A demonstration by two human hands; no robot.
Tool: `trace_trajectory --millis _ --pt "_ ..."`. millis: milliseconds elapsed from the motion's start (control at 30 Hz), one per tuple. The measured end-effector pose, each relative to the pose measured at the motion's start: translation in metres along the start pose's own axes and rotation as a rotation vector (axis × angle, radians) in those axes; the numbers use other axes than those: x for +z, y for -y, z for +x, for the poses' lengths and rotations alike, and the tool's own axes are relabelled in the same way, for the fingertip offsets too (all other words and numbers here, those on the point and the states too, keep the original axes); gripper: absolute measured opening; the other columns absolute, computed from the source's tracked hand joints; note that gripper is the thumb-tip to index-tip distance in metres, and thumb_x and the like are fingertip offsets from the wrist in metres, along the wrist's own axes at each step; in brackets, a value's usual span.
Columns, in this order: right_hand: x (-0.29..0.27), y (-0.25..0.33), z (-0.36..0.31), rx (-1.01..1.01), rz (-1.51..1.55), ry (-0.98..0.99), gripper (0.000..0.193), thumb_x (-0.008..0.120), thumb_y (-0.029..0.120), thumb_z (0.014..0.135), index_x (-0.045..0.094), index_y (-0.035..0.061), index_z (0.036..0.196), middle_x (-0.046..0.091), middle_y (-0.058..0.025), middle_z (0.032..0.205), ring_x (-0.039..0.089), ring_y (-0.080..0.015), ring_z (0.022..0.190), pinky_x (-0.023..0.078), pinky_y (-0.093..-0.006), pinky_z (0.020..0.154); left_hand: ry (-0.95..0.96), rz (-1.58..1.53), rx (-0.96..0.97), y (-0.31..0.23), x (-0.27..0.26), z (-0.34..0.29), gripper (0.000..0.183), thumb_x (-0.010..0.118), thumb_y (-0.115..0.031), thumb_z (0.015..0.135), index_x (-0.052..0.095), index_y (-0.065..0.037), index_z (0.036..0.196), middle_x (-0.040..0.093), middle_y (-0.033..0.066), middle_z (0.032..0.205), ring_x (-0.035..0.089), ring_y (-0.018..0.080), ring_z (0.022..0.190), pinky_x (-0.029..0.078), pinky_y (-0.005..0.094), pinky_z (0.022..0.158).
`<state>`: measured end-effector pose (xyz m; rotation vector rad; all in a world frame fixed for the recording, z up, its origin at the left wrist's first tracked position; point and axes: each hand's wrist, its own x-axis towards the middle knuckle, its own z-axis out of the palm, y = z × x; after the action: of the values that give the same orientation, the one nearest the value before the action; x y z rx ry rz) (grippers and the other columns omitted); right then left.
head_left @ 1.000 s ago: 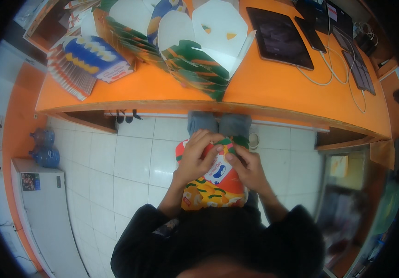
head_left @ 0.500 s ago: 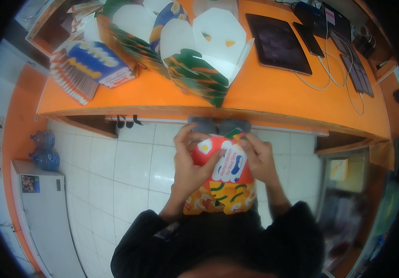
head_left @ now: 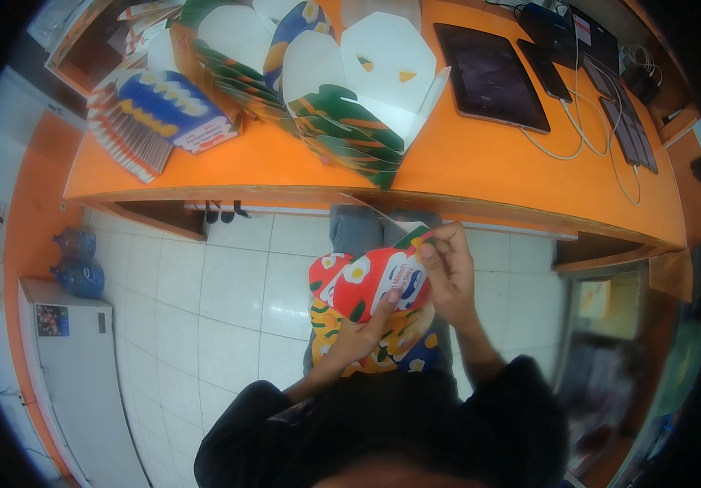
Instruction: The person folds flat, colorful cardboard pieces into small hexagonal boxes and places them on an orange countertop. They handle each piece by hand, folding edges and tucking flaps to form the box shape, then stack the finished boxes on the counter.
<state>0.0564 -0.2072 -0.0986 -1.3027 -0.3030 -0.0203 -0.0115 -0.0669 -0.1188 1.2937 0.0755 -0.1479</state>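
A red printed paperboard food carton (head_left: 357,285), with egg pictures and a white label, is held tilted above my lap. My left hand (head_left: 355,338) grips its lower edge, thumb on the printed face and the other fingers hidden beneath. My right hand (head_left: 449,281) pinches the upper right corner by a green flap (head_left: 412,236). A pale panel of the carton stands up behind, toward the desk. Below, yellow printed carton board (head_left: 326,320) lies over my lap; whether it is part of the same carton I cannot tell.
On the orange desk (head_left: 261,171) stand nested green-patterned open cartons (head_left: 350,130) and a blue carton (head_left: 175,110) beside flat stacked ones (head_left: 126,138). A tablet (head_left: 493,77) and phones (head_left: 631,134) with cables lie right. A white cabinet (head_left: 82,366) and water jugs (head_left: 80,278) stand left.
My left hand has moved down from the carton's upper left side to its lower edge. The carton has turned, its pale panel now raised. My right hand still pinches the corner.
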Motion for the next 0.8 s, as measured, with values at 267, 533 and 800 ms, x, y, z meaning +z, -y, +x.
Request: trace_trajectory --millis 267,533,800 --pt "0.004 0.004 -0.001 -0.021 0.060 -0.017 0.014 0.058 0.002 0.091 0.048 -0.0011 0.100 0.063 -0.0163 0.109 0.058 -0.0132 0.099 0.044 -0.0266 0.088 -0.017 0.128 0.105 0.005 0.002 0.009 0.027 0.056 -0.022 0.095 0.057 0.000 0.112 0.063 0.0058 0.098 0.059 0.0116 0.089 0.049 0.0265 0.076" --pt "0.001 0.002 -0.005 0.042 0.027 -0.057 0.018 0.058 0.004 0.092 0.053 -0.0043 0.107 0.066 -0.0122 0.103 0.059 -0.0100 0.094 0.046 -0.0232 0.083 0.004 0.105 0.023 0.000 0.000 0.010 0.028 0.056 -0.022 0.095 0.058 -0.001 0.112 0.064 0.0077 0.100 0.061 0.0135 0.091 0.050 0.0278 0.077" --pt "-0.002 0.008 0.001 0.141 -0.030 -0.016 0.033 0.058 0.011 0.092 0.053 -0.0051 0.121 0.067 -0.0132 0.103 0.064 -0.0150 0.091 0.051 -0.0252 0.080 -0.166 -0.119 -0.171 -0.013 -0.006 0.008 0.042 0.059 -0.035 0.092 0.052 -0.003 0.118 0.064 0.0086 0.105 0.062 0.0165 0.096 0.049 0.0272 0.083"
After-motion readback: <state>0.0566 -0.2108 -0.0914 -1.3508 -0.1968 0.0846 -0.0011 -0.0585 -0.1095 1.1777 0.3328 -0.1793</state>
